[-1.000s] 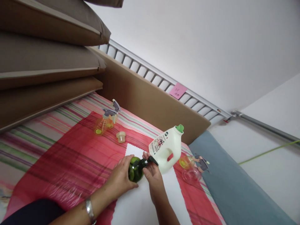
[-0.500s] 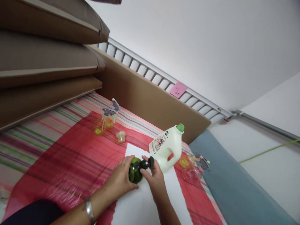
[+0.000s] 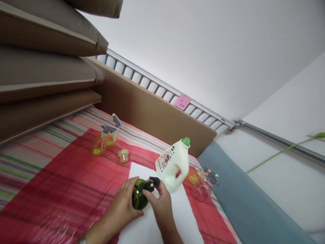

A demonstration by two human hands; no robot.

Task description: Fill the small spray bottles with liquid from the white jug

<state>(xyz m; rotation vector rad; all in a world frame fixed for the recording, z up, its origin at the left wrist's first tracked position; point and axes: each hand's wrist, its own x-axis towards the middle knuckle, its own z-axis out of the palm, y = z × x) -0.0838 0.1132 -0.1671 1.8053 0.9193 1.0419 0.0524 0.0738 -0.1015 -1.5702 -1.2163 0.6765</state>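
A small dark green spray bottle (image 3: 138, 198) stands on a white sheet (image 3: 177, 217) laid over red plastic film. My left hand (image 3: 122, 210) is wrapped round the bottle's body. My right hand (image 3: 158, 200) pinches its black pump head (image 3: 152, 183) with fingers closed. Just behind stands a white detergent jug (image 3: 172, 164) with a green cap and a handle.
A yellow spray bottle (image 3: 105, 140) lies at the back left with a small beige cap (image 3: 123, 155) beside it. Another clear yellow sprayer (image 3: 201, 179) lies right of the jug. Brown cushions (image 3: 45, 67) stack at left; a cardboard panel (image 3: 152, 112) and railing stand behind. A blue mat (image 3: 243, 203) lies right.
The black pump head has turned in my right hand's fingers while my left hand keeps hold of the bottle. The view has shifted slightly right and up.
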